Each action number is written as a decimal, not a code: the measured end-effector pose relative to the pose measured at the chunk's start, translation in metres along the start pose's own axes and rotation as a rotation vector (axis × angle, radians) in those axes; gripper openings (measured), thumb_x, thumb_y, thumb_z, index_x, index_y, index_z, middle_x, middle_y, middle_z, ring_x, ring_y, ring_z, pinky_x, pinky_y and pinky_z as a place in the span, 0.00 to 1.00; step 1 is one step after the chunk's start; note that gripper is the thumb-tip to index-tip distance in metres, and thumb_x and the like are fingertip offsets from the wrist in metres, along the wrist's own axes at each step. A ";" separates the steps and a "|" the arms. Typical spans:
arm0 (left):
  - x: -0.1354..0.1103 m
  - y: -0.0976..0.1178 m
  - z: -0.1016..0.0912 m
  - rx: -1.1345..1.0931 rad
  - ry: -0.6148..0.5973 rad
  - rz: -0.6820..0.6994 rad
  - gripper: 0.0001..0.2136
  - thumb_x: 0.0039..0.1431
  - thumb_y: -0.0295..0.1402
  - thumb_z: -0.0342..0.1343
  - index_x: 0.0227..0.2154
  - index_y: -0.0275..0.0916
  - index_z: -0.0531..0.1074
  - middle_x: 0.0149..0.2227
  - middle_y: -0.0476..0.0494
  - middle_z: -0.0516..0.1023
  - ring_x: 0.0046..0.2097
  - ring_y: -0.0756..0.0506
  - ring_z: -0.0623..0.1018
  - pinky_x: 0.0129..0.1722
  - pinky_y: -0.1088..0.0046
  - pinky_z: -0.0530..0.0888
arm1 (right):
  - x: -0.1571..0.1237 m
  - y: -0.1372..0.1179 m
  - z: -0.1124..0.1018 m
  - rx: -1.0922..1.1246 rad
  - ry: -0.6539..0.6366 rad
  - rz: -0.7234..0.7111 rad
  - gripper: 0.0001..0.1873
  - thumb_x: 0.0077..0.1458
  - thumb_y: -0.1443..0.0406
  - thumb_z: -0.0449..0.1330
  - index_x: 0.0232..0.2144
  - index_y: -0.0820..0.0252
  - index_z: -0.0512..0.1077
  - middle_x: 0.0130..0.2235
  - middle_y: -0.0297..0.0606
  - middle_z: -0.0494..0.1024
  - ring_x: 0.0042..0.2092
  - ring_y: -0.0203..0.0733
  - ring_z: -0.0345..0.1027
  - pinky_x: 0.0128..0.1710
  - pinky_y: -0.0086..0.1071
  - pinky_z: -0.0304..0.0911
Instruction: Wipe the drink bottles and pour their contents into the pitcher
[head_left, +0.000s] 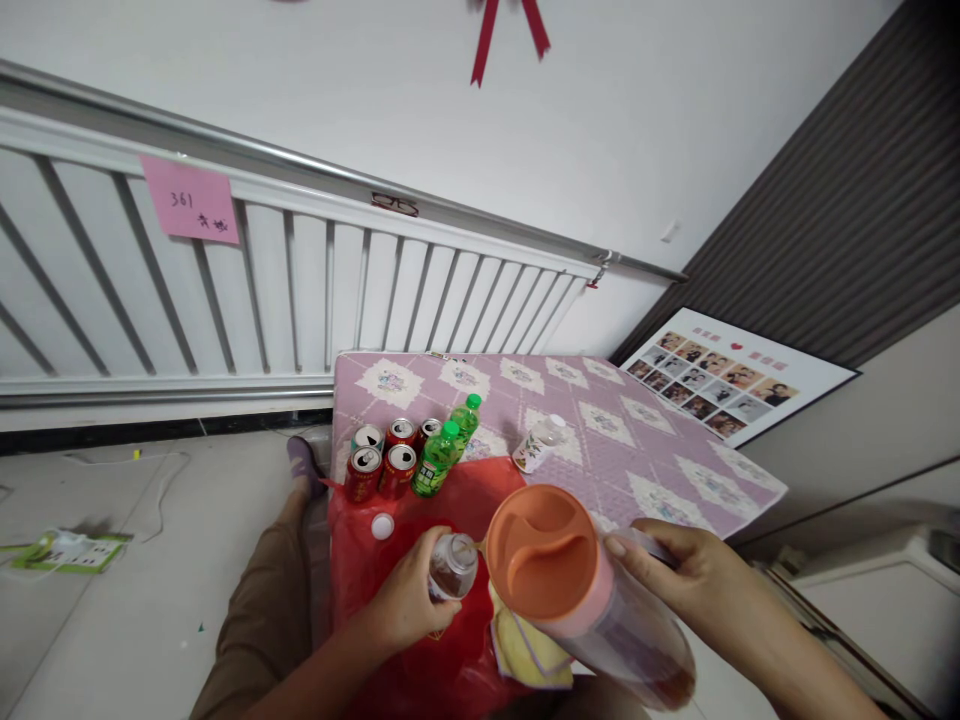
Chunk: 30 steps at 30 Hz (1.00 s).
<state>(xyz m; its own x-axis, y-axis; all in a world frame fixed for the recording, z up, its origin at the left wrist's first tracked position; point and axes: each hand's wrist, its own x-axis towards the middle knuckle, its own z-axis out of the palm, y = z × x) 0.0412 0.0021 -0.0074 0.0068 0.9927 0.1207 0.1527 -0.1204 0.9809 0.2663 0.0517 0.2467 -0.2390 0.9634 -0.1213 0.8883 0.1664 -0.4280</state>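
Observation:
My left hand (411, 600) is wrapped round a clear plastic bottle (453, 566), uncapped, with dark liquid inside. My right hand (690, 565) grips the handle of a clear pitcher (637, 640) with an orange lid (543, 553). The pitcher is tilted to the left, brownish liquid in its body, and its spout meets the bottle's mouth, where a thin stream seems to run. A white bottle cap (382, 526) lies on the red sheet (480, 490) beyond my left hand. Partly beneath the pitcher is a folded yellow cloth (525, 650).
Several drink cans (397, 468) and two green bottles (436, 460) stand at the table's left side. A white-capped bottle (541, 443) is on the patterned tablecloth (600, 420). Behind runs a white radiator (420, 290). A power strip (71, 552) lies on the floor.

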 end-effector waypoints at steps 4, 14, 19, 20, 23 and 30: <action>0.000 0.001 0.000 0.020 -0.002 -0.010 0.38 0.40 0.22 0.64 0.57 0.44 0.58 0.57 0.38 0.71 0.57 0.36 0.72 0.58 0.59 0.69 | 0.000 0.002 0.001 0.006 -0.013 0.010 0.26 0.47 0.42 0.50 0.17 0.55 0.58 0.21 0.30 0.54 0.25 0.36 0.50 0.23 0.30 0.48; 0.000 -0.003 0.000 0.013 -0.001 0.011 0.39 0.40 0.21 0.64 0.58 0.44 0.58 0.56 0.38 0.71 0.57 0.36 0.72 0.58 0.60 0.69 | 0.001 0.006 0.003 -0.001 0.002 -0.005 0.26 0.48 0.42 0.50 0.17 0.56 0.59 0.21 0.31 0.56 0.26 0.37 0.52 0.23 0.30 0.49; 0.000 -0.006 0.001 0.010 0.015 0.018 0.39 0.40 0.21 0.65 0.57 0.44 0.58 0.56 0.39 0.71 0.57 0.37 0.72 0.58 0.60 0.69 | 0.001 0.003 0.003 -0.005 -0.015 -0.011 0.26 0.48 0.42 0.49 0.17 0.56 0.58 0.22 0.31 0.55 0.26 0.37 0.51 0.24 0.30 0.49; 0.000 -0.007 0.001 0.009 0.014 0.019 0.39 0.40 0.21 0.65 0.57 0.44 0.58 0.56 0.39 0.71 0.57 0.37 0.73 0.58 0.60 0.69 | 0.002 0.003 0.004 -0.004 -0.016 -0.006 0.26 0.47 0.42 0.49 0.17 0.56 0.58 0.22 0.31 0.55 0.26 0.37 0.51 0.24 0.31 0.49; 0.000 -0.006 0.001 0.008 0.010 0.015 0.39 0.40 0.22 0.65 0.57 0.44 0.58 0.56 0.39 0.72 0.56 0.36 0.73 0.58 0.60 0.70 | 0.002 0.001 0.004 0.006 -0.008 0.008 0.25 0.47 0.42 0.49 0.17 0.56 0.59 0.21 0.31 0.55 0.26 0.37 0.51 0.24 0.31 0.49; -0.001 0.002 -0.001 0.009 -0.004 -0.016 0.38 0.40 0.22 0.64 0.57 0.43 0.58 0.57 0.37 0.72 0.57 0.36 0.73 0.58 0.60 0.69 | 0.002 0.004 0.005 0.013 0.007 -0.008 0.25 0.47 0.43 0.51 0.17 0.56 0.61 0.21 0.31 0.56 0.26 0.38 0.52 0.24 0.31 0.52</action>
<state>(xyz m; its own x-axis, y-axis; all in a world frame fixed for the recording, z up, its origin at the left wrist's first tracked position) 0.0405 0.0011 -0.0058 0.0084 0.9945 0.1040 0.1619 -0.1040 0.9813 0.2675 0.0532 0.2397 -0.2432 0.9635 -0.1121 0.8813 0.1712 -0.4405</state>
